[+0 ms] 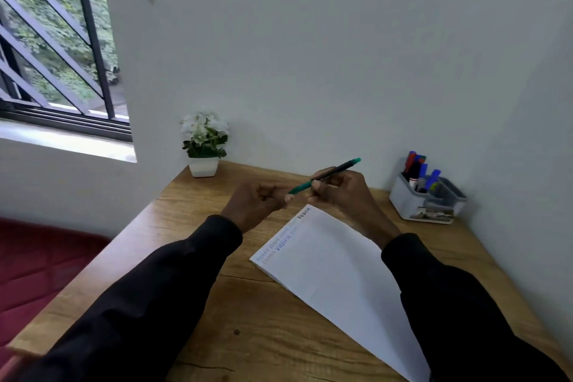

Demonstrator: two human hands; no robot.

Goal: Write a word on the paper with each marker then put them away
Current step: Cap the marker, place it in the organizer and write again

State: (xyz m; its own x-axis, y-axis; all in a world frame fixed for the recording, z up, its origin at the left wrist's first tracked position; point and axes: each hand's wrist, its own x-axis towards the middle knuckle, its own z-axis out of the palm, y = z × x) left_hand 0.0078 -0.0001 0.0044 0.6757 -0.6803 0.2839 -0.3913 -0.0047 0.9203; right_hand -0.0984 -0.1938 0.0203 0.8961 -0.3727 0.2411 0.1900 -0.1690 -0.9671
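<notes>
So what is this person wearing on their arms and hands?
Both arms are covered by long, plain black fabric sleeves, the left sleeve and the right sleeve, each ending at the wrist. The left hand and right hand are bare: no gloves, and no ring or watch shows.

Small print, covered parts
The words (283,240) on the paper (335,270) are too small to read, and its near corner runs behind the right sleeve (459,304). The middle of the green pen (339,168) hides under the right hand (341,195); the holder (428,206) hides the lower halves of the markers (422,171).
</notes>
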